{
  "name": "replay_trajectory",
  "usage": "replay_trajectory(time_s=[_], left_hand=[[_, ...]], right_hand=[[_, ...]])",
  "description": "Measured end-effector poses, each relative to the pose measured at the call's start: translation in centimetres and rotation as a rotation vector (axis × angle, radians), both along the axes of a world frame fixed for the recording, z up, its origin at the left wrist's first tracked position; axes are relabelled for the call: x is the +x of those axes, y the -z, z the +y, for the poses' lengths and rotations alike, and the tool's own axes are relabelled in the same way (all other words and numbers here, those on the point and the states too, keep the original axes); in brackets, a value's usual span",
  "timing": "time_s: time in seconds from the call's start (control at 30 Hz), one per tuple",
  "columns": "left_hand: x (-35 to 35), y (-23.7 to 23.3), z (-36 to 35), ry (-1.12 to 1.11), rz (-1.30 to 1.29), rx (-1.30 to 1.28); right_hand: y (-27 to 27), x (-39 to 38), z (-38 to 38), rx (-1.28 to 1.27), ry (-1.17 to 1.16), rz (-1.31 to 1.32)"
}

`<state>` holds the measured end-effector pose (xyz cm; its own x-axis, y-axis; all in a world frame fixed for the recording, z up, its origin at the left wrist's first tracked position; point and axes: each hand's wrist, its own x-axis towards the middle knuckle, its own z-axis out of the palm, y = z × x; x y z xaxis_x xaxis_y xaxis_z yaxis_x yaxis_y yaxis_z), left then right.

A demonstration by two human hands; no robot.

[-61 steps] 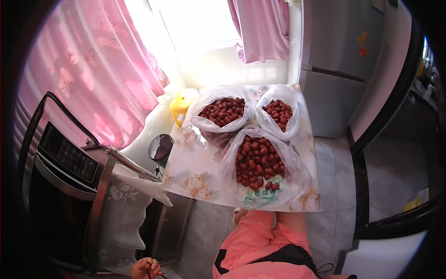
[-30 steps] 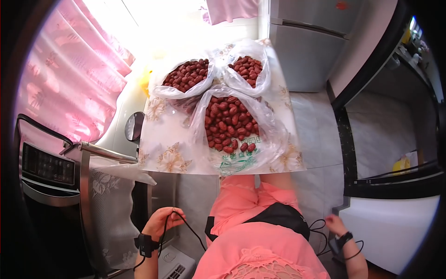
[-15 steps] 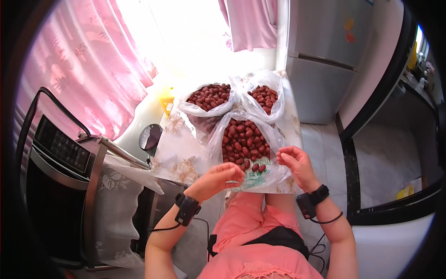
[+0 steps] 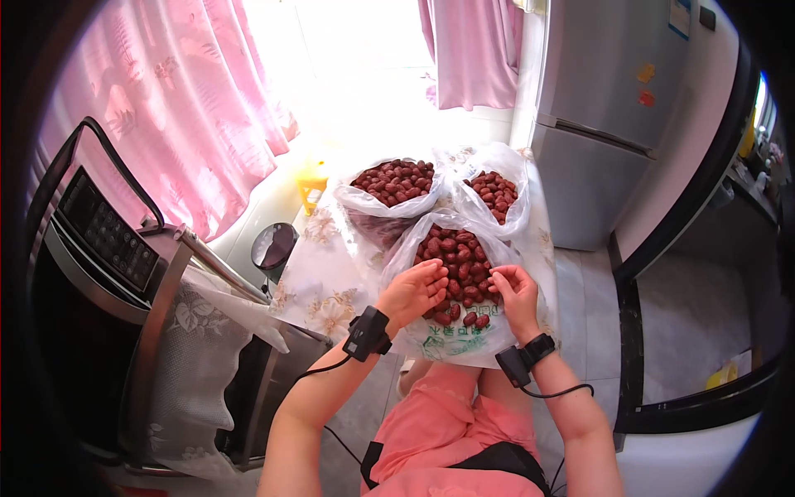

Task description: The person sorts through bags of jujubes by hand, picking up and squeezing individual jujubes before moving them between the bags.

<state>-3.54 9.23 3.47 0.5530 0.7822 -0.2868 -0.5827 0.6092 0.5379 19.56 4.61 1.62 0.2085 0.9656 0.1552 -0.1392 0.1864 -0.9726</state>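
Dark red dried jujubes fill the nearest clear plastic bag, which lies open towards me and has green print on its front. A few jujubes rest loose on the printed plastic. My left hand is over the left side of this pile, fingers slightly curved and not visibly gripping anything. At the pile's right side, my right hand has thumb and fingertips pinched together; whatever may be between them is too small or hidden to make out. Both wrists wear black strapped devices with cables.
Behind stand two more open bags of jujubes, a left bag and a right bag. All sit on a floral tablecloth. A black appliance is at left, a refrigerator at back right, a yellow stool beyond the table.
My left hand has moved forward and over the jujubes, from the bag's near edge. My right hand has closed into a tighter pinch beside the pile. The camera view has shifted slightly.
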Motion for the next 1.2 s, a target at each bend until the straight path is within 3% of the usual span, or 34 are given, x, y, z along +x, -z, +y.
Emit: replay_trajectory(time_s=[0.4, 0.5, 0.73, 0.83, 1.2], left_hand=[[-0.7, 2.7, 0.6, -0.059, -0.089, 0.098], [-2.0, 1.8, 1.3, -0.056, -0.142, 0.278], [-3.2, 2.9, 1.6, -0.308, -0.281, 0.137], [-3.6, 3.6, 1.9, -0.277, -0.442, 0.11], [-3.3, 4.1, 1.8, -0.278, -0.299, 0.233]], right_hand=[[1.8, -0.4, -1.0, 0.223, 0.074, -0.225], [1.5, -0.5, -1.2, 0.235, 0.082, -0.229], [0.7, -0.5, -1.6, 0.323, 0.192, -0.34], [0.6, -0.5, -1.6, 0.322, 0.235, -0.378], [0.4, -0.6, -1.4, 0.287, 0.202, -0.407]])
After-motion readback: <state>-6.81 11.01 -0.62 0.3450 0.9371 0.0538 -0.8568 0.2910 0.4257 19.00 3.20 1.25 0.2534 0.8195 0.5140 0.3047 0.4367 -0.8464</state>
